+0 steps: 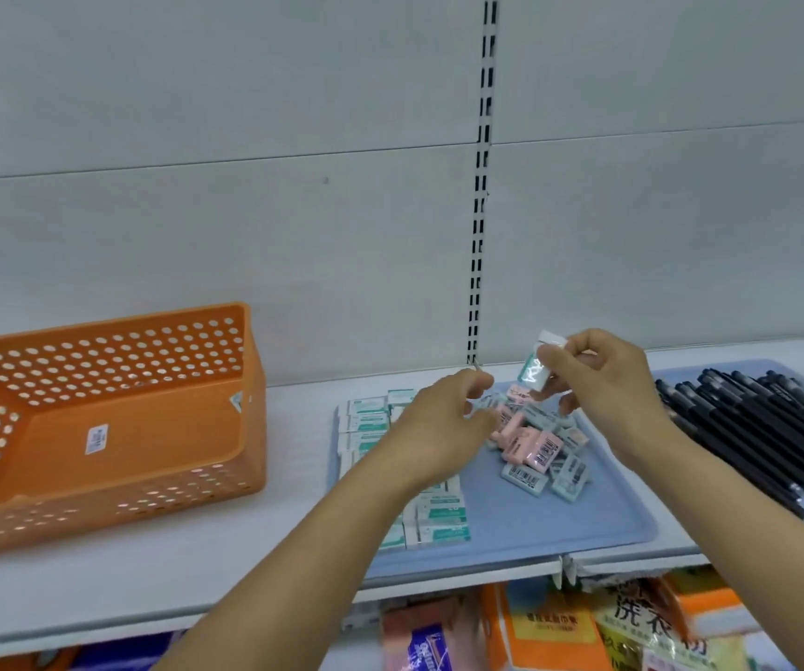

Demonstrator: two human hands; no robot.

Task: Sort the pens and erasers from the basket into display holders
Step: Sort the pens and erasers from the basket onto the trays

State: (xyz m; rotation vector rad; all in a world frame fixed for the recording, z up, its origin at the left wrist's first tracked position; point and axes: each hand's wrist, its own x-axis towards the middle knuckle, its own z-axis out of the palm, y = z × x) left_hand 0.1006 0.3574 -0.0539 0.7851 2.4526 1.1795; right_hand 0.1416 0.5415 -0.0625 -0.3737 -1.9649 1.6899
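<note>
Head view: white shelf, orange basket empty at left; blue tray of erasers, pens in the next tray. Right hand pinches a green-wrapped eraser; left hand hovers loosely curled, holding nothing. Advice: lay it flat beside the matching green rows

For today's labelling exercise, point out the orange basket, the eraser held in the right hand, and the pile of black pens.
orange basket (148, 428): head view, inner floor.
wrapped eraser (535, 368): head view, its clear wrapper.
black pens (768, 428): head view, barrels mid-pile.
</note>
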